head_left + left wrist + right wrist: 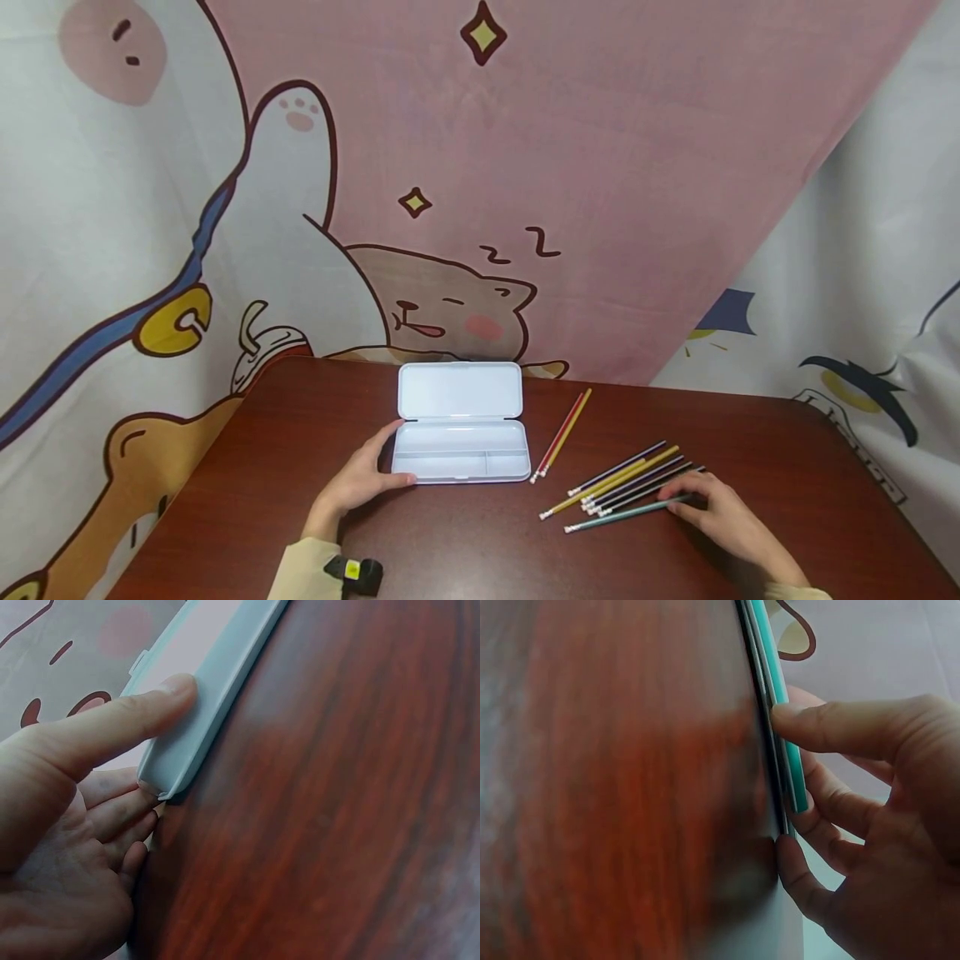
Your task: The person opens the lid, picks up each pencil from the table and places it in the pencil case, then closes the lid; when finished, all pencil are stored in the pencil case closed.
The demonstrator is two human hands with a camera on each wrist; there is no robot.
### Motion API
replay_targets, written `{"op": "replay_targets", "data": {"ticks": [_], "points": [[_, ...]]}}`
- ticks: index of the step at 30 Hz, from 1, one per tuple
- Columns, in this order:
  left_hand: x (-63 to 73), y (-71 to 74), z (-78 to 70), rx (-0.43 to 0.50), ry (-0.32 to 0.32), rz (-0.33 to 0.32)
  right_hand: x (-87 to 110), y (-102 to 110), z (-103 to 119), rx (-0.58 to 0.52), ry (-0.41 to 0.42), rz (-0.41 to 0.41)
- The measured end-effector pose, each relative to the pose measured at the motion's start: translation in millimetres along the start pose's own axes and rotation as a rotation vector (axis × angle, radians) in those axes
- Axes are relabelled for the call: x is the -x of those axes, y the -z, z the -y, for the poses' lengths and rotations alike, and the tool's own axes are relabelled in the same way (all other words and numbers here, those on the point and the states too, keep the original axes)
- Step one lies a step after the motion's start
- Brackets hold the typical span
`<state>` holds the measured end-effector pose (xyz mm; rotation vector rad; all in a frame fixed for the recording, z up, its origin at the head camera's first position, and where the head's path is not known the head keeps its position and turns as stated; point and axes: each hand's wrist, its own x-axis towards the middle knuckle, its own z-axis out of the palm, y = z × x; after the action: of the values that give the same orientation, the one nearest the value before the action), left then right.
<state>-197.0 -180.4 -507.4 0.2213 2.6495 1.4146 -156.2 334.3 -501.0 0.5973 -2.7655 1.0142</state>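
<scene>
A white pencil case [461, 450] lies with its lid [460, 390] raised at the back of the table. Its shallow compartments hold nothing. My left hand [360, 479] grips the case's left end, the thumb along its front edge, as the pale case side [196, 724] in the left wrist view also shows. My right hand [723, 512] pinches the end of a teal pencil [618, 517] between thumb and fingers. The right wrist view shows this teal pencil [781, 697] under the thumb. Several yellow and dark pencils [630, 479] lie in a loose bundle just beyond it.
A red pencil [557, 437] and a yellow pencil [567, 433] lie side by side, right of the case. The brown wooden table [480, 542] ends at a cartoon-print cloth [637, 167] behind. A black strap with a yellow mark [352, 570] sits at my left cuff.
</scene>
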Motion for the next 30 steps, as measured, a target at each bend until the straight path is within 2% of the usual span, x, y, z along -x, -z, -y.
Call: {"op": "replay_targets", "data": {"ticks": [2,8,22,27,30], "points": [[0.4,0.0,-0.6,0.004,0.005,0.002,-1.3,-1,1,0.011,0.015,-0.016],[2.6,0.7,-2.6,0.003,-0.008,0.005,-7.3,-3,7,0.035,-0.020,0.003],[3.7,1.1,-3.8,-0.007,-0.009,0.003,-19.5,-14,22,-0.035,-0.003,0.053],[4.0,0.9,-3.3,-0.008,-0.022,-0.006,-26.5,-20,28,-0.046,0.008,0.028],[4.3,0.9,-3.5,0.001,-0.030,-0.008,-30.8,-22,32,-0.051,-0.015,0.028]]}}
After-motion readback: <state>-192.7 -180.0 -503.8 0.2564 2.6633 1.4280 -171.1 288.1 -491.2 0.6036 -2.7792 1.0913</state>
